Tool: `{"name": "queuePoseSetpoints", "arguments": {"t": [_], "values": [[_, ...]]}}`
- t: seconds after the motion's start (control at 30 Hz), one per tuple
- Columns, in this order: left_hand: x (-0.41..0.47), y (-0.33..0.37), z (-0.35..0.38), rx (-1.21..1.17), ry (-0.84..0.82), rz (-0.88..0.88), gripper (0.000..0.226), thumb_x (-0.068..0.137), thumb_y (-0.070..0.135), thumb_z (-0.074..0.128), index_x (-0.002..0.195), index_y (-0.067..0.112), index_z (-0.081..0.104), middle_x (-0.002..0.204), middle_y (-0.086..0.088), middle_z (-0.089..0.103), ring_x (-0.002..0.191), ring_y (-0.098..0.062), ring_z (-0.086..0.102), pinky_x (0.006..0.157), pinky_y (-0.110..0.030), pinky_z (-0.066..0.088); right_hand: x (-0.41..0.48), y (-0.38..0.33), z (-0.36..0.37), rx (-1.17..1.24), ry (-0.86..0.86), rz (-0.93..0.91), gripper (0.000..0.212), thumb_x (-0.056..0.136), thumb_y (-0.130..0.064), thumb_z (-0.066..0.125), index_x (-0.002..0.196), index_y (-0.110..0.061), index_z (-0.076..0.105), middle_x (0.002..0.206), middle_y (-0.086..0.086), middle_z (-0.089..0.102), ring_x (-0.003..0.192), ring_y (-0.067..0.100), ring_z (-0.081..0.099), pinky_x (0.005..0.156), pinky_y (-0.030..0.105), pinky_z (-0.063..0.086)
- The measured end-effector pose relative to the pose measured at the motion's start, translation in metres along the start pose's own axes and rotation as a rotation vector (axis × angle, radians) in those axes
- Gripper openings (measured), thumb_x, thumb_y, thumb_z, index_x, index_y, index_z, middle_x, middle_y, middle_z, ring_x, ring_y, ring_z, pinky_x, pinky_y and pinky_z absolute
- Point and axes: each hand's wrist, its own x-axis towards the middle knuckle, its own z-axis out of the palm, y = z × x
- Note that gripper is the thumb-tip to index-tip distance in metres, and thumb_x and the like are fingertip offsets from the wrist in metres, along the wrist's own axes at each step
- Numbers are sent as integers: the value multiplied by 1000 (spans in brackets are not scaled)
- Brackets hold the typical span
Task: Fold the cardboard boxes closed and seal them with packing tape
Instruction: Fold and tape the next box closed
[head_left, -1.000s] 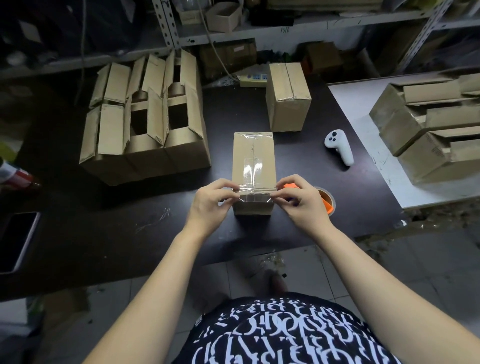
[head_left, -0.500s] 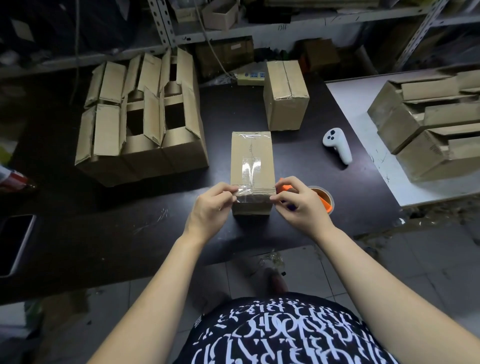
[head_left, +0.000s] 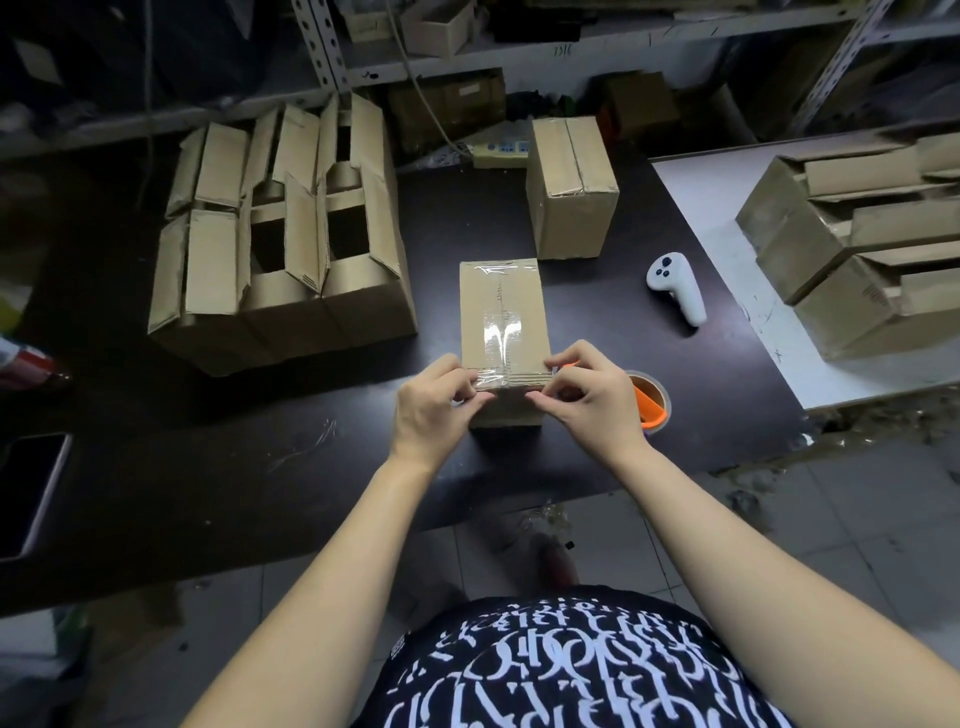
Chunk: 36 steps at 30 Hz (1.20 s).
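— On the dark table (head_left: 260, 467), near its front edge, stands the box (head_left: 501, 306). Why so close to the person?
— So both hands can reach it. Its flaps are shut. Clear tape (head_left: 503, 335) runs along the top and bends over the near edge.
— What does the left hand (head_left: 431, 410) do?
— Its fingers are curled, and it pinches the tape at the near left corner. The right hand (head_left: 592, 405) pinches it at the near right corner. It looks like they are pushing the tape end down onto the front side so it sticks.
— And the orange thing?
— That is the tape roll (head_left: 652, 405). It lies just beside the right hand, easy to grab.
— What about the other boxes?
— The open boxes (head_left: 280, 270) wait on the left, well apart. One taped box (head_left: 571, 192) stands farther back, out of the way.
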Motion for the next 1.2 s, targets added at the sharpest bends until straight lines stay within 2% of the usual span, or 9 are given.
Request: {"name": "queuePoseSetpoints", "arguments": {"t": [0.13, 0.2, 0.3, 0.43, 0.57, 0.73, 0.9, 1.1, 1.2], "values": [[4, -2, -4, -32, -8, -26, 28, 71, 2, 91, 70, 5, 62, 78, -3, 59, 75, -26, 72, 62, -38, 58, 3, -5, -6, 127, 22, 187, 39, 69, -20, 96, 76, -24, 58, 83, -5, 69, 77, 15, 71, 67, 28, 57], [5, -3, -5, -48, -2, -28, 27, 70, -1, 90, 72, 3, 64, 82, -3, 61, 79, -22, 71, 63, -33, 57, 4, -4, -8, 178, -8, 265, 38, 67, -22, 97, 82, -23, 61, 80, -4, 72, 72, 12, 71, 68, 23, 57], [7, -4, -6, -47, -14, -45, 27, 69, 2, 91, 88, 2, 72, 95, -5, 65, 70, -11, 60, 65, -19, 54, 6, -1, -11, 232, -56, 304, 32, 67, -19, 96, 89, -16, 72, 86, -1, 75, 73, 10, 71, 69, 18, 54], [8, 0, -9, -52, -31, -183, 58, 69, 2, 92, 123, 3, 70, 119, -2, 59, 67, -8, 61, 72, -8, 51, 5, 8, -16, 281, -121, 370, 27, 74, -13, 92, 96, -20, 77, 92, -2, 77, 82, 11, 73, 74, 14, 51], [5, 9, -12, -89, -26, -328, 59, 73, -6, 85, 128, 7, 69, 108, 7, 64, 78, -9, 66, 78, -2, 47, 1, 8, -22, 316, -134, 415, 20, 84, -11, 84, 102, -19, 80, 98, -7, 79, 93, 7, 74, 78, 11, 50], [4, 14, -10, -148, 14, -590, 49, 71, 10, 92, 118, 13, 77, 92, 7, 75, 79, 0, 70, 85, -22, 57, 7, -2, -13, 305, -31, 496, 12, 87, -13, 78, 97, -18, 81, 93, -10, 78, 87, 5, 73, 78, 17, 53], [12, 22, -1, -381, 39, -719, 34, 77, 22, 90, 110, 16, 80, 86, 15, 77, 83, -1, 74, 81, -15, 56, 28, -5, -11, 211, 10, 571, 26, 84, -45, 81, 100, -24, 81, 89, -16, 78, 86, -1, 71, 82, 19, 54], [45, 11, 18, -370, 181, -834, 23, 83, 28, 86, 101, 14, 82, 87, 6, 79, 86, -7, 74, 87, -29, 59, 60, -3, 3, 219, 45, 631, 26, 86, -43, 80, 104, -24, 82, 90, -13, 78, 87, -1, 70, 88, 24, 55], [70, 6, 24, -331, 209, -846, 19, 85, 24, 84, 100, 12, 82, 87, 6, 77, 86, -4, 72, 88, -27, 58, 83, 3, 10, 262, 52, 675, 26, 84, -44, 81, 102, -25, 82, 89, -13, 78, 84, 5, 72, 86, 34, 60]]}}
